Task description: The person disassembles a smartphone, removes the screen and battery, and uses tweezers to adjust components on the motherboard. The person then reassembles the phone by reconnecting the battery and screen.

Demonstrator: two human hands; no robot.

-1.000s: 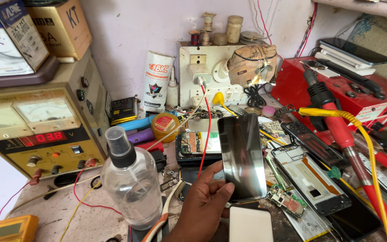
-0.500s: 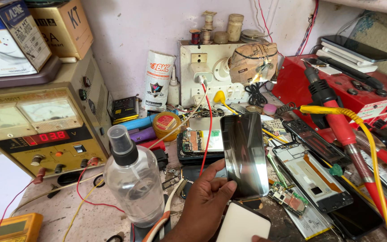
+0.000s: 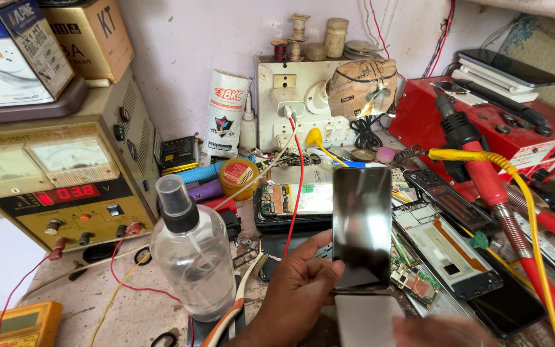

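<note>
My left hand [image 3: 297, 289] holds a dark glossy phone screen panel [image 3: 362, 225] upright by its lower left edge, thumb on the front. Just below the panel lies a white flat rectangular piece [image 3: 367, 321]. My right hand [image 3: 444, 331] shows as a blur at the bottom edge, next to the white piece; whether it grips the piece I cannot tell. Behind the panel an opened phone [image 3: 293, 202] with its board exposed lies on the bench, a red wire running to it.
A clear spray bottle [image 3: 191, 263] stands left of my hand. A bench power supply [image 3: 65, 186] and yellow multimeter [image 3: 14, 324] sit at left. Phone frames [image 3: 448, 241], a red-handled tool with yellow cable [image 3: 483, 173] and a red box [image 3: 515, 128] crowd the right.
The screen panel has swung from a tilt to nearly upright and shifted slightly right. My right hand has come into view at the bottom right beside the white piece.
</note>
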